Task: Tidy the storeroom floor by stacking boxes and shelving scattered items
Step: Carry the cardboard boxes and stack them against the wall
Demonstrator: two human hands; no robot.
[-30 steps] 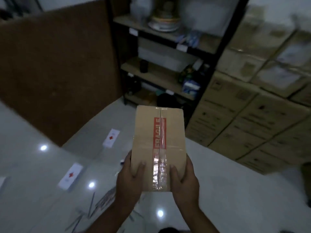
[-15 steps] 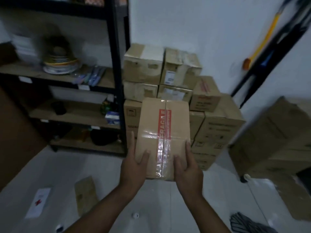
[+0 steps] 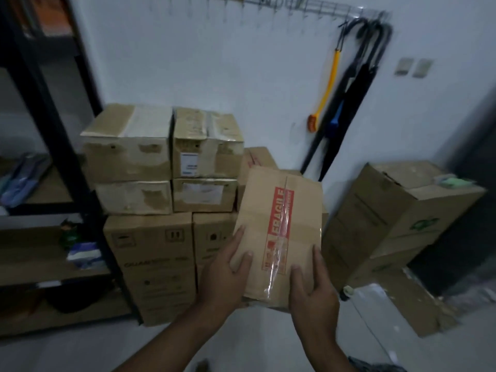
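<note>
Before the carton stack [image 3: 150, 253], one FRAGILE-taped box [image 3: 279, 226] in two hands' grip: left hand [image 3: 225, 277], right hand [image 3: 314, 294].

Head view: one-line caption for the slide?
Left hand and right hand hold a taped FRAGILE box before stacked cartons beside a black shelf rack.

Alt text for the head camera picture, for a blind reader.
A left hand and a right hand hold a taped FRAGILE box before stacked cardboard boxes at a white wall. A black shelf rack stands at left; umbrellas and a yellow-handled brush hang at right.
</note>
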